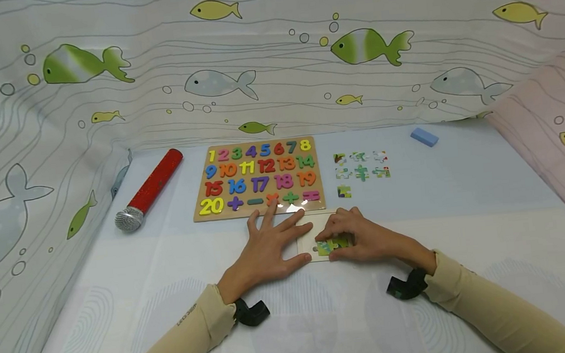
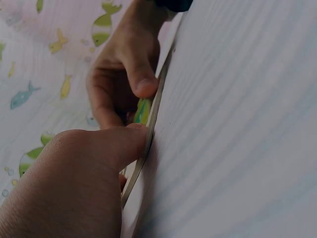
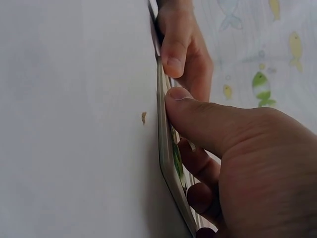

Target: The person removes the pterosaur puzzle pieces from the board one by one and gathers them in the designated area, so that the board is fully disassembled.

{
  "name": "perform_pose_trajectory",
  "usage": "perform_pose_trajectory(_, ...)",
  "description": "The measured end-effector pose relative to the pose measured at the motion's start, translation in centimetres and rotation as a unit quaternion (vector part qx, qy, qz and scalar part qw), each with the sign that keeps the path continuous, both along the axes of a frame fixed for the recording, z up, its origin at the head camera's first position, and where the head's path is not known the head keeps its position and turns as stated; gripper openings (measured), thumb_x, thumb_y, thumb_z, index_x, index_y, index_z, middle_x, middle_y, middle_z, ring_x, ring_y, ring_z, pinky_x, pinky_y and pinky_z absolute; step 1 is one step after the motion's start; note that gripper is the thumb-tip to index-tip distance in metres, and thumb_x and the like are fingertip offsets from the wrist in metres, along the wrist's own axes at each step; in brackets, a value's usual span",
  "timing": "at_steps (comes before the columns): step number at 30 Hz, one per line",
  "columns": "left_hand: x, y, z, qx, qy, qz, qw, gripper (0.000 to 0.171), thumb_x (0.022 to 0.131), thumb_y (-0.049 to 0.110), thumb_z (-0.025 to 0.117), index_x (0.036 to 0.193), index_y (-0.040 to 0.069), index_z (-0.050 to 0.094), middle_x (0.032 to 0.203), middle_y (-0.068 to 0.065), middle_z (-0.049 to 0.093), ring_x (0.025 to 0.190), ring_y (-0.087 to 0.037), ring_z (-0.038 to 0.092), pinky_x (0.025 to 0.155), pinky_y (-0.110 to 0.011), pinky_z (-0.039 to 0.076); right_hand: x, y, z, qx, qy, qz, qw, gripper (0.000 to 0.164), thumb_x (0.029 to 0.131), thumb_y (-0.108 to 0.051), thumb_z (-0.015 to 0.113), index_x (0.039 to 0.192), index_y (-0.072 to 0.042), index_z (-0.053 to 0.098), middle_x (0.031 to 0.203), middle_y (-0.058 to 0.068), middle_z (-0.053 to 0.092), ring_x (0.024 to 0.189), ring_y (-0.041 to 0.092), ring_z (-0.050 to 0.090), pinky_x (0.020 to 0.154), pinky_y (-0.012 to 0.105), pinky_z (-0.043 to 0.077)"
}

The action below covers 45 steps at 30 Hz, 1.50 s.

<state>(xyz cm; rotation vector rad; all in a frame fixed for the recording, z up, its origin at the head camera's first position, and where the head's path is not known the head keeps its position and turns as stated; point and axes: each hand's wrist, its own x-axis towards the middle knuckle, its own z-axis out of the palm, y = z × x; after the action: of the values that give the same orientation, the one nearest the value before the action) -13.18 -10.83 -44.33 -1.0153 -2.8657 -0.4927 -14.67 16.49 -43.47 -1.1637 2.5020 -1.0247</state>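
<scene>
A small pale wooden puzzle tray (image 1: 316,218) lies in front of the number board. My left hand (image 1: 269,246) rests at its left side with fingers spread, its thumb on the tray's near left corner and a fingertip reaching onto the number board. My right hand (image 1: 365,235) is over the tray's right part, thumb and curled fingers pinching a green jigsaw piece (image 1: 340,242). Another green and yellow jigsaw piece (image 1: 324,248) sits against it on the left. In the left wrist view, green jigsaw (image 2: 142,112) shows under the right thumb. The right fingers partly hide the pieces.
Several loose jigsaw pieces (image 1: 361,172) lie in rows beyond the right hand. The wooden number board (image 1: 261,216) stands behind the left hand. A red microphone (image 1: 154,182) lies at the left, and a blue block (image 1: 424,136) at the back right. Fish-print cloth walls surround the table.
</scene>
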Motion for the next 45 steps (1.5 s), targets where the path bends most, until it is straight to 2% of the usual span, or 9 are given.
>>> perform_pose_trajectory(10,0.0,0.0,0.0,-0.005,-0.003,0.003,1.0000,0.064,0.091,0.065,0.056,0.148,0.037,0.053,0.164,0.009,0.037,0.158,-0.044,0.007,0.114,-0.075,0.006,0.0,-0.1,-0.2,-0.029,-0.015,-0.015,0.999,0.038,0.083,-0.025,0.085,0.120,-0.026,0.077,0.095,-0.013,0.060,0.094,0.007,0.047,0.083,0.038,0.024)
perform_pose_trajectory(26,0.0,0.0,0.1,-0.002,-0.001,0.001,1.0000,0.064,0.091,0.064,0.057,0.148,0.036,0.053,0.165,0.009,0.037,0.158,-0.044,0.008,0.114,-0.075,0.006,-0.1,0.0,-0.3,-0.052,-0.018,-0.021,0.998,0.040,0.084,-0.023,0.084,0.123,-0.025,0.076,0.096,-0.012,0.060,0.094,0.008,0.048,0.082,0.037,0.025)
perform_pose_trajectory(39,0.1,-0.1,-0.1,0.005,0.007,-0.002,1.0000,0.063,0.091,0.064,0.057,0.147,0.036,0.054,0.164,0.008,0.039,0.158,-0.044,0.010,0.113,-0.075,0.007,-0.6,0.6,-0.1,-0.068,0.003,-0.033,0.997,0.041,0.083,-0.022,0.085,0.122,-0.020,0.076,0.093,-0.008,0.059,0.089,0.011,0.045,0.080,0.037,0.024)
perform_pose_trajectory(45,0.1,-0.1,-0.2,0.008,0.002,-0.006,0.9999,0.063,0.091,0.064,0.056,0.148,0.035,0.054,0.164,0.007,0.039,0.158,-0.045,0.011,0.114,-0.075,0.006,-1.2,1.4,0.0,-0.073,0.018,-0.038,0.996,0.039,0.085,-0.022,0.083,0.123,-0.018,0.076,0.095,-0.009,0.059,0.090,0.012,0.046,0.078,0.037,0.024)
